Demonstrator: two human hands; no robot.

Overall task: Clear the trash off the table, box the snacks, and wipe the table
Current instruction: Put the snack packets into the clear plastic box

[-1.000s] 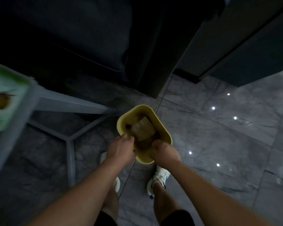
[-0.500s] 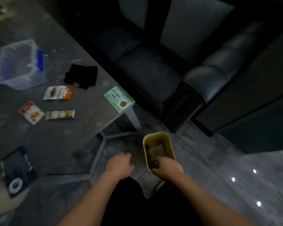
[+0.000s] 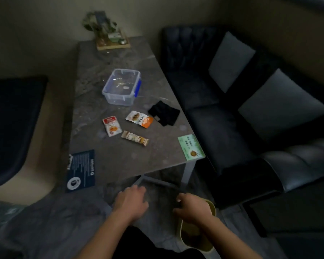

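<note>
Left hand: I see my left hand (image 3: 131,201) below the near edge of the table (image 3: 94,75), fingers loosely spread, holding nothing.
Right hand: my right hand (image 3: 192,208) hangs over the yellow bin (image 3: 210,246) at near right, fingers curled; I cannot tell whether it grips anything.
Bin: on the floor beside the table leg; contents dark, not legible.
Box: a clear plastic box (image 3: 121,86) with a blue clip, open, mid-table towards the far end.
Snacks: three packets just near of the box, apart from one another: red packet (image 3: 112,126) left, orange-and-white packet (image 3: 139,119) right, tan bar (image 3: 134,138) nearest.
Cloth: black cloth (image 3: 164,113) at the right edge, beside the orange-and-white packet.
Cards: green card (image 3: 191,147) on the near right corner; dark blue card (image 3: 81,170) on the near left corner.
Far end: a plant on a wooden tray (image 3: 110,37).
Seating: dark sofa (image 3: 232,113) along the table's right.
</note>
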